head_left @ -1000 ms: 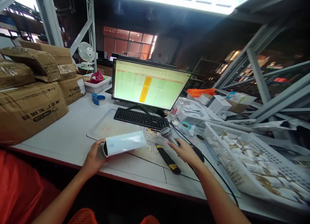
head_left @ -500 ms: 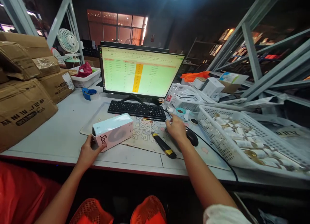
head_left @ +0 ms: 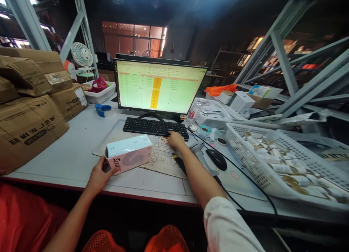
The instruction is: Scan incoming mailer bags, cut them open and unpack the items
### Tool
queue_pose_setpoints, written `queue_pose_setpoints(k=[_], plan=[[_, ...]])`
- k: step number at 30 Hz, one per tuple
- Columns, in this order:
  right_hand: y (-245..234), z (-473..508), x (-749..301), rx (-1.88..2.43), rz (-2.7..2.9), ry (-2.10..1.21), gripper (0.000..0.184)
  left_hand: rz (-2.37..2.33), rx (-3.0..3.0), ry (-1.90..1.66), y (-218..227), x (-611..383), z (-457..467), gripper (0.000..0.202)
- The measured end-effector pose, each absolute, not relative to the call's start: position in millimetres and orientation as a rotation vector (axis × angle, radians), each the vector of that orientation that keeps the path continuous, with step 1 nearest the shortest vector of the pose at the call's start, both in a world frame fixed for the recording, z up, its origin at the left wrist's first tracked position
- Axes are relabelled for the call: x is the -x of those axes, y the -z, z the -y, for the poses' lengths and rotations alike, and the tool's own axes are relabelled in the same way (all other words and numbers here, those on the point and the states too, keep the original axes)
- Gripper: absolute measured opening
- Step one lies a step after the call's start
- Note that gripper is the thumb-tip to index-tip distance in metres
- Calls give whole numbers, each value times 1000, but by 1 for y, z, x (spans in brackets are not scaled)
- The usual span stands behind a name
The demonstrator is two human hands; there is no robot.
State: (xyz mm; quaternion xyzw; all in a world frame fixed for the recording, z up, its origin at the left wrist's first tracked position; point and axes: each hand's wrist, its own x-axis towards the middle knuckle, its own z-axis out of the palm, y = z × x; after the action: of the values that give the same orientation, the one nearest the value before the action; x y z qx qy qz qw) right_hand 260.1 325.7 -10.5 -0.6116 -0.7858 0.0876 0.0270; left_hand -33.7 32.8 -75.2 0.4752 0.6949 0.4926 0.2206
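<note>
pink box (head_left: 128,155): dark script starting "S" (rest too small to read) | cardboard carton (head_left: 31,135): black printed characters, upside down, illegible

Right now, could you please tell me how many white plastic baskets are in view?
3: a basket holding a red bag left of the monitor, a basket holding packets right of it, and the largest basket at far right. Others may be hidden.

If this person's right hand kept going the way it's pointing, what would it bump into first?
The black keyboard: the fingers of the right hand are right at its front edge, touching or nearly, though depth is hard to judge.
</note>
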Motion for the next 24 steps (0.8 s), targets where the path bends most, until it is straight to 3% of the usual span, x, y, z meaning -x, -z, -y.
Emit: queue_pose_setpoints(k=[9, 14, 17, 19, 21, 24], plan=[[0, -322, -263, 1821, 2459, -390, 59, -1883, -1340, -1397, 76, 32, -32, 52], [-29, -275, -249, 1263, 2566, -704, 56, -1861, -1327, -1412, 76, 33, -32, 58], [-39, -225, -241, 762, 2617, -889, 83, -1861, -1346, -1395, 77, 32, -31, 64], [-44, -194, -239, 738, 2639, -737, 95, -1875, -1361, -1392, 79, 31, -30, 70], [-49, -173, -245, 840, 2625, -584, 85, -1862, -1395, -1400, 82, 30, -30, 78], [-57, -157, -291, 986, 2497, -644, 68, -1744, -1505, -1448, 87, 31, -29, 87]])
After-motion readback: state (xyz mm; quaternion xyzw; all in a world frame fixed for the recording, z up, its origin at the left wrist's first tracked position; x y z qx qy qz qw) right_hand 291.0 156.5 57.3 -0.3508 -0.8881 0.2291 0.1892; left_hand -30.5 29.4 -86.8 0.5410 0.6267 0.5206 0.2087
